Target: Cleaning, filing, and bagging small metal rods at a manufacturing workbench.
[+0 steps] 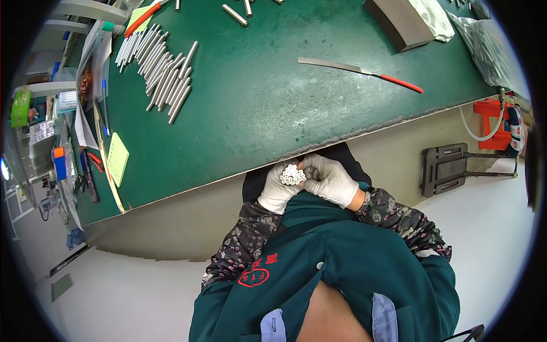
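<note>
A bundle of thin metal rods (292, 175) points its round ends up at me, just off the table's near edge. Wrapped around its left side is my left hand (276, 192), in a white glove. My right hand (332, 181), gloved too, has its fingers closed against the bundle's right side; its fingertips are partly hidden. Most of the rods' length is out of sight below their ends. On the green table (245, 114), a pile of loose metal rods (165, 74) lies at the left.
A red-handled file (364, 71) lies right of centre. Behind it stand a dark block (401, 28) and a plastic bag of rods (487, 48). More rods (235, 15) are at the far edge. Yellow notes (118, 158) lie at left; a folded cart (445, 169) is on the floor.
</note>
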{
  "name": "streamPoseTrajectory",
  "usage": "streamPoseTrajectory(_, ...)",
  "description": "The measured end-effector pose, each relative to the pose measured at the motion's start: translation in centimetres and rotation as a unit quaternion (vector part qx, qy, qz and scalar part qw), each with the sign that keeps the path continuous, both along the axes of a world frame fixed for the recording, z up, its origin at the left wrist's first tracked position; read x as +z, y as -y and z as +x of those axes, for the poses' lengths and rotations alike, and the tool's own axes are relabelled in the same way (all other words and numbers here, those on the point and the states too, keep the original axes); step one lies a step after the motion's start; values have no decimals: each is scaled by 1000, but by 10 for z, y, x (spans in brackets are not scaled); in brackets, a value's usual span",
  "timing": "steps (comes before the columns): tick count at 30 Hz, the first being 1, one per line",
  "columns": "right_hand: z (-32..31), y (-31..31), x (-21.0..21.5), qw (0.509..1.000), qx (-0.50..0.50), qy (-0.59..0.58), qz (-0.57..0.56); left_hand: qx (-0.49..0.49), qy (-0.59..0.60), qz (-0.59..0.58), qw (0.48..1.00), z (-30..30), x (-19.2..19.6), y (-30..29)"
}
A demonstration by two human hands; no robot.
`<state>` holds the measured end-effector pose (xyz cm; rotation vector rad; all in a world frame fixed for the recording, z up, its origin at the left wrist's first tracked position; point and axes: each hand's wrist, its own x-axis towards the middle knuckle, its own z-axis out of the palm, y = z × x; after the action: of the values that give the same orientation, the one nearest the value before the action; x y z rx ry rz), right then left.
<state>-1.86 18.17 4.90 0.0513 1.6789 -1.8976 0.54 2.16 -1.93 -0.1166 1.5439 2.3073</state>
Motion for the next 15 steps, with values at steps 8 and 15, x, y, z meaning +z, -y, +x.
streamPoseTrajectory(8, 0, -1, 4, 1000, 7, 9, 3, 7, -3, 1, 1000, 1, -4, 0)
streamPoseTrajectory(15, 1, -2, 0, 1000, 0, -14, 11, 9, -33, -33, 999, -2, 3, -4)
